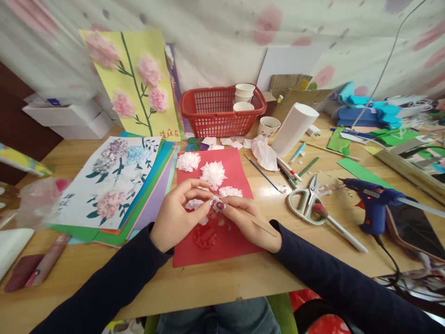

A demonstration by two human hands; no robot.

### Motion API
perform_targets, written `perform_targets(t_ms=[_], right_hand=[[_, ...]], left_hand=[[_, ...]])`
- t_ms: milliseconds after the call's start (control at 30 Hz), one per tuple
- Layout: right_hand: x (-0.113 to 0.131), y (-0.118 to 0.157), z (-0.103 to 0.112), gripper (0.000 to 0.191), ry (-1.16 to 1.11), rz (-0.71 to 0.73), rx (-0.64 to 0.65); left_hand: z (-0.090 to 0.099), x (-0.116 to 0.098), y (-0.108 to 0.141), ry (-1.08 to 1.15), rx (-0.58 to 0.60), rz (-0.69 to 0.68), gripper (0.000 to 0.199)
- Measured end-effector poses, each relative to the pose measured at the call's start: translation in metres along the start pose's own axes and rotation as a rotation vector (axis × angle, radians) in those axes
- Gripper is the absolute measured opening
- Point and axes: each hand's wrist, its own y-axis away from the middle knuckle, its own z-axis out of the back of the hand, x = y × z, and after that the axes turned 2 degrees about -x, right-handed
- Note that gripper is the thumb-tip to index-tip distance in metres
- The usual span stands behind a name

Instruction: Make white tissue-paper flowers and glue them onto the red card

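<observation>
A red paper sheet [222, 257] lies before me, with fluffy white tissue-paper flowers [213, 174] on its upper part and a shiny clear glue ring [204, 236] lower down. Above the sheet, my left hand [182, 211] is closed, its thumb and fingers pinching a small piece of white tissue paper [202, 218], partly hidden. My right hand [248, 218] is closed too, fingertips meeting the left ones. A thin wooden stick [259, 225] lies across it, running toward the pinched fingertips.
Right of the sheet lie scissors [308, 204], a brush [339, 225] and a blue glue gun [373, 199] with a cord. A red basket [222, 118] with paper cups stands behind, beside a white paper roll [295, 130]. Flower pictures [111, 181] and coloured paper lie left.
</observation>
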Motion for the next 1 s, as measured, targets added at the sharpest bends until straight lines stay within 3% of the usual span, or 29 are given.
perform_targets(t_ms=[133,367,567,700,900,1000], right_hand=[[-0.003,0.000,0.000,0.035,-0.056,-0.003,0.040],[-0.004,-0.001,0.001,0.033,-0.057,-0.003,0.041],[0.001,0.000,0.001,0.014,0.057,0.042,0.029],[0.002,0.001,0.003,0.014,0.087,0.056,0.056],[0.002,0.000,0.004,0.011,0.069,0.098,0.067],[0.000,-0.001,0.002,0.029,-0.004,0.022,0.011]], left_hand=[[-0.001,0.000,0.001,-0.042,-0.060,-0.032,0.032],[-0.005,0.009,0.008,-0.204,-0.125,-0.214,0.037],[-0.006,0.008,0.010,-0.366,-0.093,-0.371,0.044],[-0.005,0.007,0.010,-0.408,-0.064,-0.473,0.051],[-0.005,0.010,0.010,-0.374,-0.060,-0.405,0.037],[0.002,0.007,0.005,-0.331,-0.086,-0.328,0.036]])
